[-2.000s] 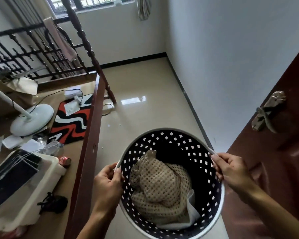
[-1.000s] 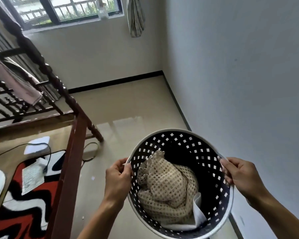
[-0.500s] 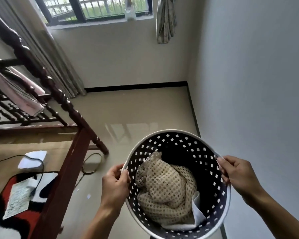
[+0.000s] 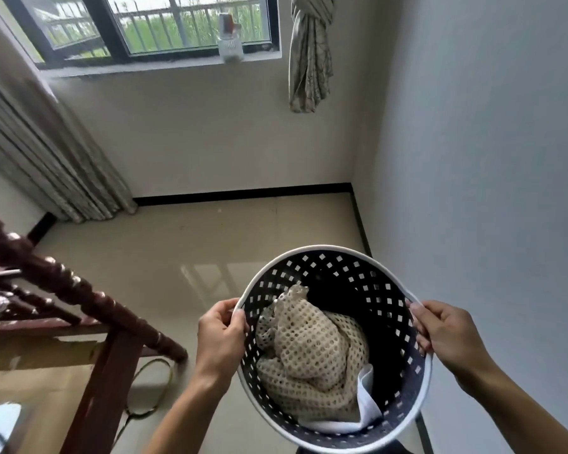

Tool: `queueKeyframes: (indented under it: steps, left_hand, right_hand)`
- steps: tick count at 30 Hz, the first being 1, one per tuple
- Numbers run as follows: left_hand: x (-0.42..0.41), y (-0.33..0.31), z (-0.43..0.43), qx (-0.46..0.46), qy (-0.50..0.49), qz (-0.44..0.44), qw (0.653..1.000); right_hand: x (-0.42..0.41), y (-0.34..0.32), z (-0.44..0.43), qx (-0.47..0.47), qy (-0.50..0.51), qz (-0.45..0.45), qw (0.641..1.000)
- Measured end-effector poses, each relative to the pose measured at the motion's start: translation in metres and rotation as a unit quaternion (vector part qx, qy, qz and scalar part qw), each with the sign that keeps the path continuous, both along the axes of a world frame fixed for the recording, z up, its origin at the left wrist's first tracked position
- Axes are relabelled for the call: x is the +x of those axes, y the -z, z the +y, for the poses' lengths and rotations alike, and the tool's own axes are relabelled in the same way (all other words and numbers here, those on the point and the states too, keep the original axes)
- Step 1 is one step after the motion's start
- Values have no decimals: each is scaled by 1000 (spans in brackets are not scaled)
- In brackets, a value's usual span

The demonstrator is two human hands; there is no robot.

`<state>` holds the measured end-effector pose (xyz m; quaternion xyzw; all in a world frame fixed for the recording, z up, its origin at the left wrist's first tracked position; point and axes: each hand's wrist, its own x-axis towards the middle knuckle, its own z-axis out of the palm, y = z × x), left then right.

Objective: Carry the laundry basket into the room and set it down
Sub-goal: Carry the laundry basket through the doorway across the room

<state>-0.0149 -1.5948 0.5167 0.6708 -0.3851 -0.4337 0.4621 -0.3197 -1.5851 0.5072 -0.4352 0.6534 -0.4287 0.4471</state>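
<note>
A round dark laundry basket (image 4: 358, 276) with square holes and a white rim hangs above the floor in front of me. My left hand (image 4: 222, 335) grips its left rim, and my right hand (image 4: 440, 332) grips its right rim. Inside lie a beige mesh garment (image 4: 309, 355) and a white cloth (image 4: 368, 404) beneath it. The basket's underside is hidden.
A dark wooden bed frame (image 4: 79, 296) with a turned post stands at the left. A cable (image 4: 151, 388) lies on the tiled floor (image 4: 210, 250) by its foot. Grey wall (image 4: 489, 158) rises close on the right. A window (image 4: 161, 24) and curtains (image 4: 46, 152) are ahead.
The view has moved forward into the room, past the door and most of the bed. The far wall and window are closer. Both hands keep the same grip on the basket.
</note>
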Motion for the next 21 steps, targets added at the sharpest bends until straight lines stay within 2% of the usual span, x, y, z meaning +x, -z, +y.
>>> queueKeyframes:
  steps: [4, 11, 21]
  left_hand:
    - [6, -6, -81, -12, 9, 6, 1000]
    - [24, 22, -233, 27, -33, 5, 999]
    - [89, 20, -413, 25, -171, 5, 985]
  right_hand:
    - [7, 0, -80, -4, -1, 0, 1000]
    - [26, 26, -260, 16, -40, -20, 999]
    - [104, 18, -530, 35, -174, -11, 984]
